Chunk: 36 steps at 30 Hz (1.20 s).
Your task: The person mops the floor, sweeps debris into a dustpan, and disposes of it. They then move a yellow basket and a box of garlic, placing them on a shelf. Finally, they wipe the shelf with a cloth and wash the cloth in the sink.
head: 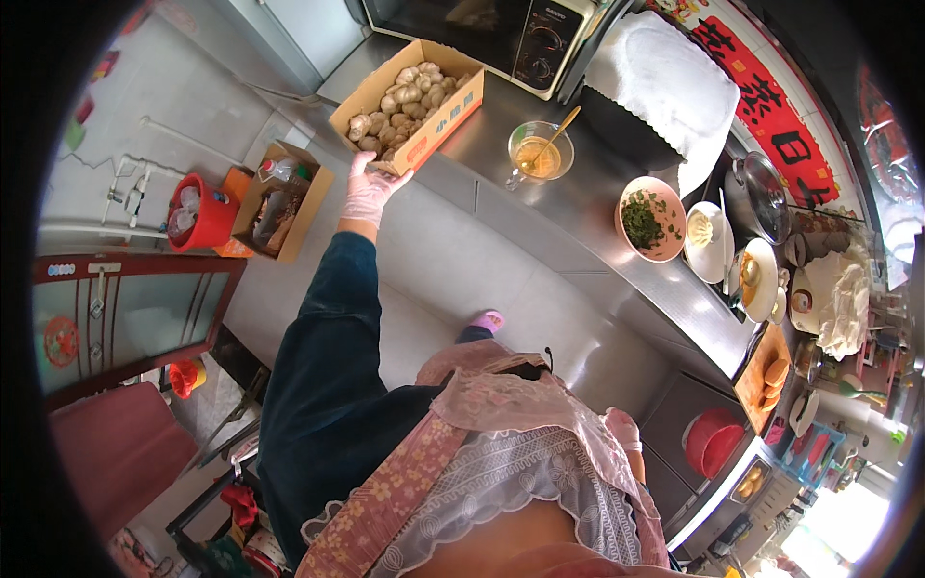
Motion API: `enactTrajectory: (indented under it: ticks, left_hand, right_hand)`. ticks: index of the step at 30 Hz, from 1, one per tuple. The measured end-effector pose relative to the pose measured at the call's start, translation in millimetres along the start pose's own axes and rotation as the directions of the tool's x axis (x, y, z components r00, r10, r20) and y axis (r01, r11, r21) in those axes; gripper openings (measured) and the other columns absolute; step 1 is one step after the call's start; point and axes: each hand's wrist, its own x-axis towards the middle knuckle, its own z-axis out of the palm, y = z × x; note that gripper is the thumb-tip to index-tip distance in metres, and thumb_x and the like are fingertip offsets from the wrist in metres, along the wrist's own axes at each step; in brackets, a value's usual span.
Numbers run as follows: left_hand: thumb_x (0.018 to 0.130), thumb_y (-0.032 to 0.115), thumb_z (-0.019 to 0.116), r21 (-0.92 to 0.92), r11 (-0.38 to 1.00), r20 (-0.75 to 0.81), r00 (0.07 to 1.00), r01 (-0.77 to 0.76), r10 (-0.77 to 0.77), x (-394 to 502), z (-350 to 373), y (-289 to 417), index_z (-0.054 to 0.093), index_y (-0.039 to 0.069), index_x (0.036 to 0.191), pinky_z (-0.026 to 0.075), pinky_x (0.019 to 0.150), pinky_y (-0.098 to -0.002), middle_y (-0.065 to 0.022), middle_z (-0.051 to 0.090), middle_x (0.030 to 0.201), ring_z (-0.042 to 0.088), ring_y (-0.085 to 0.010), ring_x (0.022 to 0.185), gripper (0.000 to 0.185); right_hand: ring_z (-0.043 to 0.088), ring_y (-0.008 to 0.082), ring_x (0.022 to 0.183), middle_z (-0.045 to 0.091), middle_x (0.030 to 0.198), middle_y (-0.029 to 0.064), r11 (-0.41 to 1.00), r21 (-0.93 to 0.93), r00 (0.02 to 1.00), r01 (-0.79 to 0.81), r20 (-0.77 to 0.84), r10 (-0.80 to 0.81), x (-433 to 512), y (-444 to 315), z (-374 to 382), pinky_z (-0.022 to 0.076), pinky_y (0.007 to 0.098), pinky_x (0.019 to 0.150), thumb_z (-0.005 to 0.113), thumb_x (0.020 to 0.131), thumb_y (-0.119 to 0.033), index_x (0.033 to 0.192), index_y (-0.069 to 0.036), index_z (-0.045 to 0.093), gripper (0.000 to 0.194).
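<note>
My left hand (367, 191), in a clear thin glove, grips the near corner of an open cardboard box (448, 130). Whole garlic bulbs (408, 97) fill the box, which is at the edge of the steel counter by the microwave. My right hand (623, 428), also gloved, hangs low beside my apron (498, 404); its fingers are partly hidden and I see nothing in it. Along the counter stand a glass cup (560, 157) with orange-brown liquid and a golden spoon (555, 134), and a pink bowl (668, 249) with chopped green leaves (642, 220).
A microwave (448, 25) borders the counter (498, 137) at the back. Further right are a lidded pot (759, 195), white dishes (712, 253) and a cutting board (755, 383) with orange pieces (775, 372). A red bucket (209, 217) and a cardboard carton (296, 231) stand on the floor at left.
</note>
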Motion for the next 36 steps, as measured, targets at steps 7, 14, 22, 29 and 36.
enactTrajectory:
  ticks: [7,14,22,29,36]
  left_hand:
    - [0.079,0.021,0.063,0.127,0.986,0.087,0.991,-0.110,0.100,-93.4,-53.1,14.4,0.035,-0.002,0.137,0.038,0.104,-0.0638,-0.0200,0.044,0.140,0.047,-0.0409,0.127,0.069]
    - [0.077,0.015,0.053,0.284,0.916,0.201,0.952,-0.283,0.232,-205.4,-55.7,1.9,0.030,0.005,0.146,0.032,0.107,-0.0680,-0.0172,0.035,0.149,0.034,-0.0422,0.137,0.073]
    - [0.075,0.021,0.061,0.365,0.871,0.376,0.908,-0.330,0.186,-252.6,-38.7,-33.2,0.030,0.000,0.146,0.041,0.107,-0.0435,-0.0151,0.042,0.145,0.046,-0.0328,0.132,0.081]
    - [0.075,0.016,0.059,0.444,0.883,0.409,0.911,-0.153,-0.048,-250.7,0.6,-74.4,0.023,0.000,0.149,0.034,0.113,-0.0441,-0.0159,0.037,0.148,0.039,-0.0327,0.137,0.084]
    - [0.067,0.011,0.062,0.668,0.740,0.510,0.770,-0.074,-0.383,-224.3,80.8,-142.3,0.019,0.005,0.151,0.025,0.116,-0.0379,-0.0109,0.034,0.150,0.030,-0.0245,0.141,0.095]
  right_hand:
    - [0.058,0.0105,0.091,0.067,0.101,0.0000,0.947,-0.208,0.965,0.246,-0.036,-0.259,23.7,-48.0,49.6,0.0470,0.0275,0.084,0.065,0.092,-0.019,0.111,-0.005,0.068,0.024]
    - [0.062,0.0165,0.107,0.067,0.115,0.0096,0.476,-0.387,0.610,0.790,0.412,-0.677,54.6,-167.5,162.9,0.0473,0.0295,0.093,0.063,0.093,-0.014,0.119,-0.003,0.064,0.028]
    - [0.050,0.0185,0.125,0.046,0.144,0.0122,0.452,0.211,0.299,0.867,0.507,-0.809,-28.4,-315.7,284.6,0.0431,0.0286,0.104,0.059,0.096,-0.006,0.137,0.003,0.045,0.045]
    - [0.054,0.0117,0.106,0.059,0.123,0.0088,0.432,0.044,0.353,0.901,0.507,-0.787,-111.3,-346.8,246.6,0.0425,0.0257,0.096,0.063,0.095,-0.018,0.143,0.006,0.038,0.059]
    - [0.056,0.0087,0.107,0.062,0.120,0.0023,0.658,0.075,0.653,0.749,0.082,-0.753,-86.2,-267.8,138.1,0.0425,0.0237,0.096,0.056,0.096,-0.005,0.130,0.003,0.055,0.035]
